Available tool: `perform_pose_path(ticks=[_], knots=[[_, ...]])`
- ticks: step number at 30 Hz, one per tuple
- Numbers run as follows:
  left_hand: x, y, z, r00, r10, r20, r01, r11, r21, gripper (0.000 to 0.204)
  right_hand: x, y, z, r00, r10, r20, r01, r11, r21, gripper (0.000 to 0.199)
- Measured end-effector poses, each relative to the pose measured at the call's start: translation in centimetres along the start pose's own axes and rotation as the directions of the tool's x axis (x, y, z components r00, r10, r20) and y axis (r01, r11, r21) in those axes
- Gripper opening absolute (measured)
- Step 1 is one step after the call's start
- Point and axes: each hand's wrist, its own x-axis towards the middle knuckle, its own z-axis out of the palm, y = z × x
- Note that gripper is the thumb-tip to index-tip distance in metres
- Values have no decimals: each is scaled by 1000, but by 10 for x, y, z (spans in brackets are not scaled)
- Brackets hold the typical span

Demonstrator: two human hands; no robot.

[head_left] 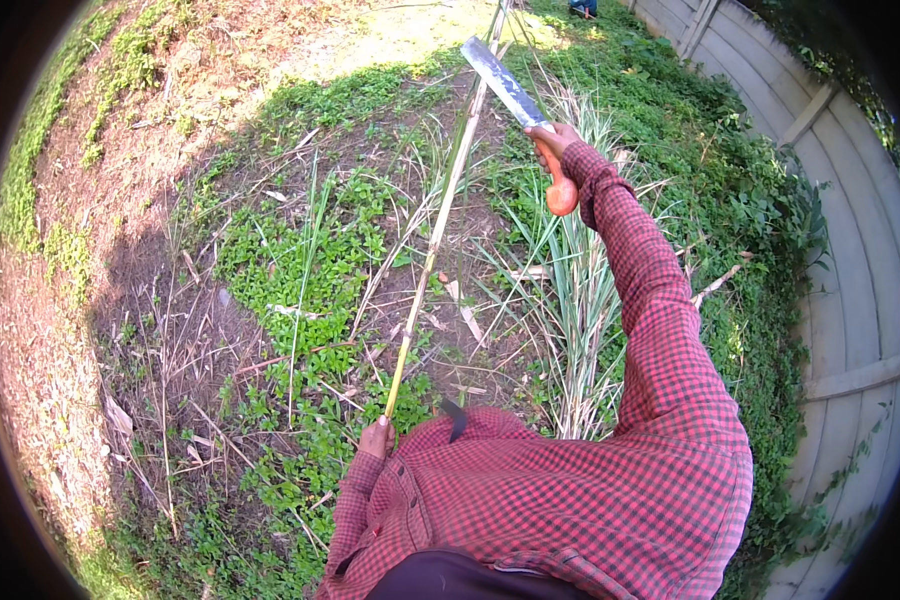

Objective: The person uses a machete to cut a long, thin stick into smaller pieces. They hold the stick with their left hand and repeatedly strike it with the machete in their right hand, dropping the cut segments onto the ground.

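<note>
A machete (503,82) with a broad, worn metal blade and an orange handle is gripped in my right hand (556,145), out ahead on the right. Its blade points up and to the left, and the tip lies close beside the far part of a long cane stalk (432,258). I cannot tell whether blade and stalk touch. My left hand (377,437) is closed around the stalk's yellow near end, low in the view by my body. From there the stalk slants away to the top edge, with dry and green leaves along its far part.
Long-bladed grass (582,310) grows in a clump right of the stalk. Low green plants (300,255) and dry leaves cover the ground around it. A concrete panel wall (845,270) runs along the right. At the far top, part of a person (583,8) in blue shows.
</note>
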Motion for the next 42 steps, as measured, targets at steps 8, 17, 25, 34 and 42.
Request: perform_pose_path(ticks=[8,17,25,34,42], knots=[[-4,33,11,999,12,-42,-10,997,71,50,-14,-3,0,975,62,213,-46,996,-82,35],[-4,29,11,996,32,-81,-27,998,60,48,-7,-26,27,998,-50,-28,44,984,-171,33],[-6,16,6,991,86,-102,-67,981,182,50,-14,6,21,963,42,265,-18,996,-91,33],[0,-27,-33,990,129,-57,-98,922,373,48,-36,-17,21,964,47,261,-4,987,-162,35],[-30,16,3,993,25,-116,4,970,245,46,-36,47,-8,960,195,202,-172,977,-124,36]])
